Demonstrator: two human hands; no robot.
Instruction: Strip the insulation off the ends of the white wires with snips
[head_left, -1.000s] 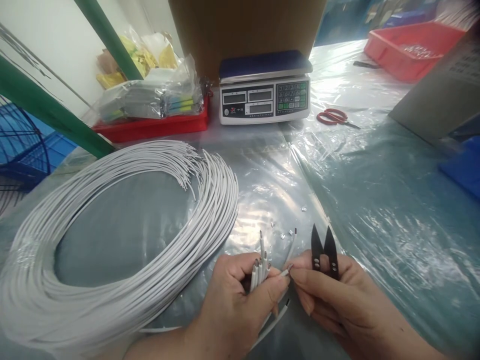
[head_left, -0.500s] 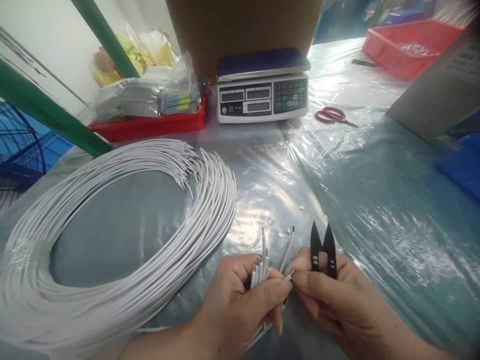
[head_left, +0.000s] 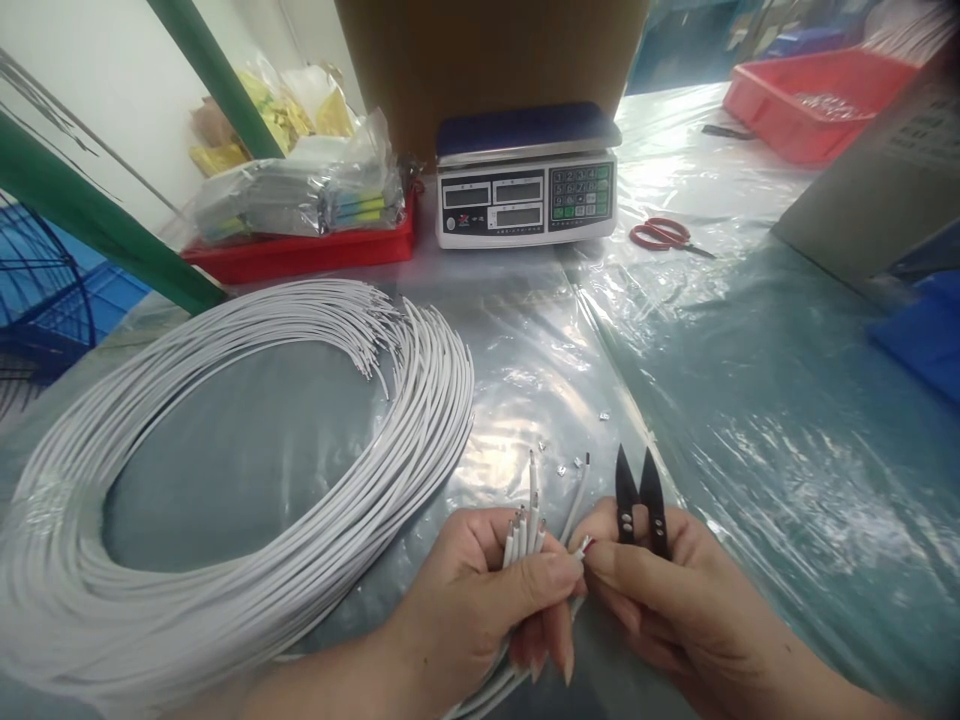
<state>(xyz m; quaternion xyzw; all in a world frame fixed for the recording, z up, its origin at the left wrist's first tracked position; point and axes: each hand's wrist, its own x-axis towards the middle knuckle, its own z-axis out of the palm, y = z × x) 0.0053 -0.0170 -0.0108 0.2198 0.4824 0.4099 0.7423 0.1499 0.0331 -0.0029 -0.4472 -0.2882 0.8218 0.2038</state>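
Observation:
My left hand [head_left: 480, 600] is closed round a small bunch of white wire ends [head_left: 525, 525] that stick up between its fingers. My right hand [head_left: 660, 590] grips black thread snips [head_left: 636, 495], blades pointing away, while its thumb and forefinger pinch one wire end against my left thumb. Another loose wire end [head_left: 577, 490] curves up between the two hands. A big coil of white wires [head_left: 247, 560] lies on the plastic-covered table [head_left: 750, 400] to the left.
A white digital scale [head_left: 527, 190] stands at the back centre before a brown cardboard box [head_left: 487, 50]. Red-handled scissors [head_left: 664, 235] lie to its right. A red tray with bagged parts [head_left: 300, 215] sits back left, a red bin [head_left: 817, 90] back right. Tiny wire offcuts [head_left: 559, 465] dot the table.
The snips' blades have drawn closer together and shifted slightly left. My left fingers have curled further down round the wire bunch. The coil has not moved.

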